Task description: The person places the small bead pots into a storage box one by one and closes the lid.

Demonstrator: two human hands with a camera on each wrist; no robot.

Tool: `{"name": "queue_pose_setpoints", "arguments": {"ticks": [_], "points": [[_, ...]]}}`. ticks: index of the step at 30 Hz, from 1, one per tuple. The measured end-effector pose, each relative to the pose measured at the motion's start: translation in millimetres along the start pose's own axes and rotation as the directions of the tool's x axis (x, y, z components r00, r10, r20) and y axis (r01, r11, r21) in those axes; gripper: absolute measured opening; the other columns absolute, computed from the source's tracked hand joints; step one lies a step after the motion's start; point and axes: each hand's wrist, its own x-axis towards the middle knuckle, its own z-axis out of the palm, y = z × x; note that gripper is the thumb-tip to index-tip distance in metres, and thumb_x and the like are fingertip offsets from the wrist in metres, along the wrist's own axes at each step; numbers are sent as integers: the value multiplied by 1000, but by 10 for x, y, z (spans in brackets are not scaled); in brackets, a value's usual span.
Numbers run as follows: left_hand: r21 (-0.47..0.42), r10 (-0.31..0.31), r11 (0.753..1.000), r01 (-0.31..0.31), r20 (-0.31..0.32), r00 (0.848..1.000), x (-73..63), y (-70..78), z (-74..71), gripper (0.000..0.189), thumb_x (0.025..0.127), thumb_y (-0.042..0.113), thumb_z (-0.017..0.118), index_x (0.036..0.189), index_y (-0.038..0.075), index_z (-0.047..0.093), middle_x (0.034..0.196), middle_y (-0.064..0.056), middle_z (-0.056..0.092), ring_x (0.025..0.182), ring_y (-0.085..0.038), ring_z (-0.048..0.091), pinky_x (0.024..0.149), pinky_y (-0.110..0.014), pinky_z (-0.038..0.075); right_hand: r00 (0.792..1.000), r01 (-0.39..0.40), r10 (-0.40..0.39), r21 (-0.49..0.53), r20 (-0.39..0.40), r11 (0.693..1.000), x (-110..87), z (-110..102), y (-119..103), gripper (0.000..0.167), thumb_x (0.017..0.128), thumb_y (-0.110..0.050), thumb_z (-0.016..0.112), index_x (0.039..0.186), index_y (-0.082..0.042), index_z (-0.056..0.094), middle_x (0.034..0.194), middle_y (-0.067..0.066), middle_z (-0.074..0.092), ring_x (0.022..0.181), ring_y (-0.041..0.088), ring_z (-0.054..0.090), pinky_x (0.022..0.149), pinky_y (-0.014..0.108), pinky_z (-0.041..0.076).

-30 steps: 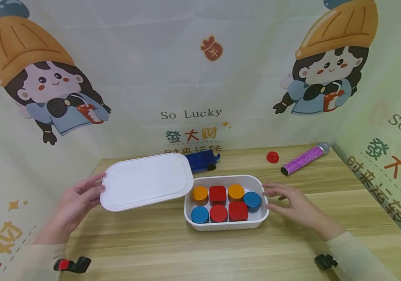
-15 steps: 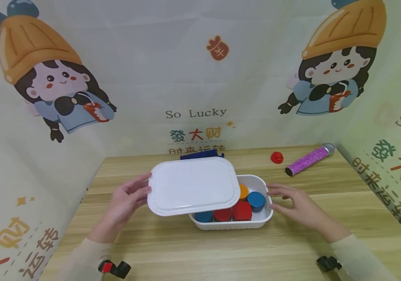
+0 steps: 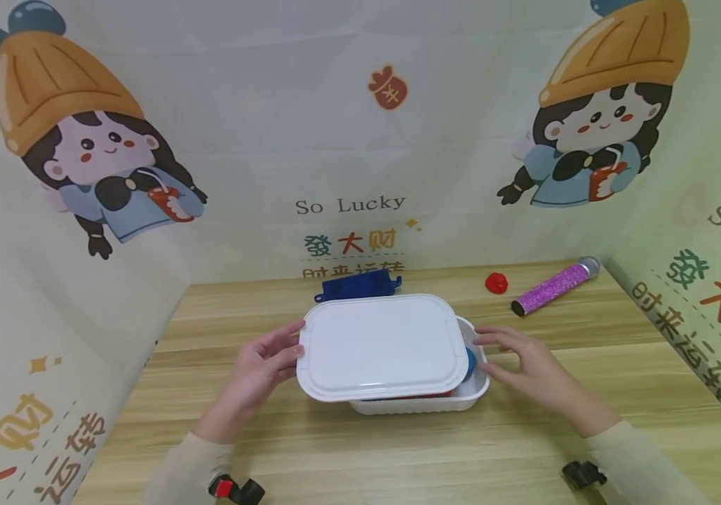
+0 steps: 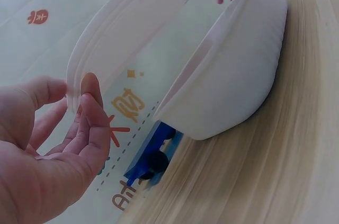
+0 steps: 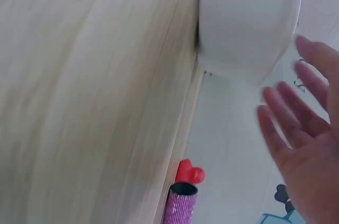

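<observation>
My left hand (image 3: 266, 361) pinches the left edge of a white lid (image 3: 382, 347) between thumb and fingers. Below the lid is a white box (image 3: 423, 405), and the left wrist view shows a gap between the lid and the box rim. Most of the blocks inside are hidden; a blue round block (image 3: 470, 363) peeks out at the right end, with a sliver of red at the front. Beside the box's right end, my right hand (image 3: 527, 361) has its fingertips right at the rim, fingers extended and apart in the right wrist view.
Behind the lid stands a blue toy vehicle (image 3: 360, 285). Toward the back right lie a small red object (image 3: 496, 283) and a glittery purple microphone (image 3: 555, 286). A printed cloth (image 3: 247, 140) hangs along the back of the wooden table (image 3: 335, 463).
My left hand has carried the lid from the left of the box to the right, over most of the box, and lower. My right hand has stayed at the box's right end.
</observation>
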Motion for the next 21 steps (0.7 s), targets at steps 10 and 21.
{"name": "queue_pose_setpoints", "arguments": {"ticks": [10,21], "points": [[-40,-6,999,7,22,1000,-6,-94,68,55,98,-1,64,151,-1,49,134,-17,65,98,-12,71,86,-29,63,960,173,-155,56,-232,983,158,95,-107,47,67,15,88,108,-5,75,119,14,71,109,13,67,84,15,58],[80,66,994,-71,58,996,-46,-58,52,49,97,4,69,144,-3,55,133,-21,62,97,-13,73,85,-32,64,955,192,-175,52,-240,980,149,71,-107,36,70,16,85,96,-9,76,114,10,75,110,15,69,93,11,54]]}}
